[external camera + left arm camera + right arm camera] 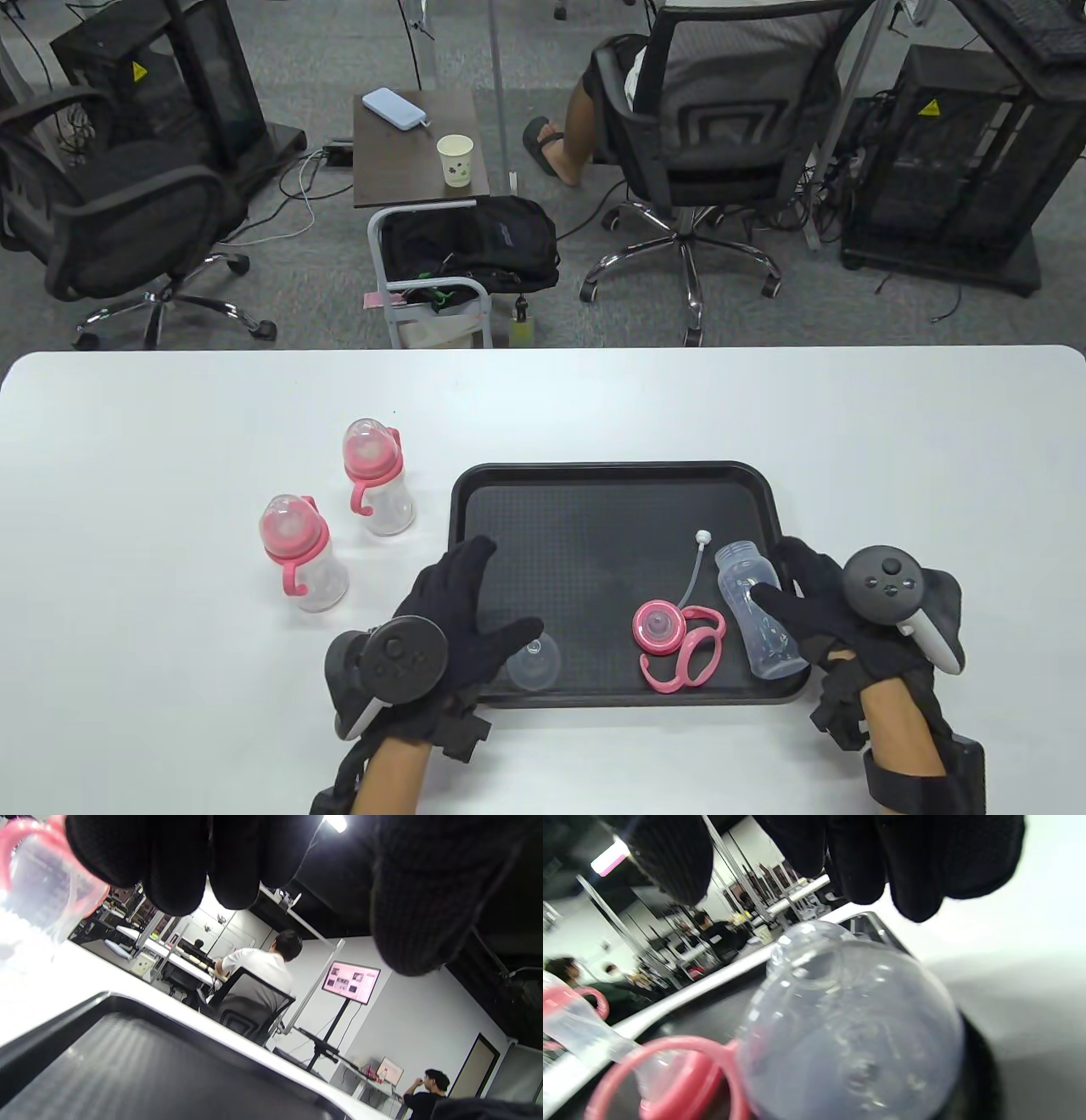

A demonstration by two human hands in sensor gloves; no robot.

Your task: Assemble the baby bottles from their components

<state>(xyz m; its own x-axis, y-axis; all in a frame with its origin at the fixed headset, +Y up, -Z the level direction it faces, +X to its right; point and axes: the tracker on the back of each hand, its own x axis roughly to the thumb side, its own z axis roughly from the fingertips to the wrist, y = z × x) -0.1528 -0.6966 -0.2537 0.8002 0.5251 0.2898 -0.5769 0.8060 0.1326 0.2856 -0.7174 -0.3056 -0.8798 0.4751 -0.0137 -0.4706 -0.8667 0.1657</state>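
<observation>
The clear bottle body (758,618) lies on its side at the right end of the black tray (509,484), its lower edge partly covered by the right hand (819,607), whose fingers curl around it; how firm the grip is cannot be told. In the right wrist view it is a blurred dome. Beside it lie a pink collar with handles (679,641) and a straw (694,569). The left hand (462,611) is spread open over the tray's left edge, thumb near a clear cap (534,662). Two assembled pink-topped bottles (301,552) stand on the white desk (170,424). Beyond are office chairs and grey carpet.
</observation>
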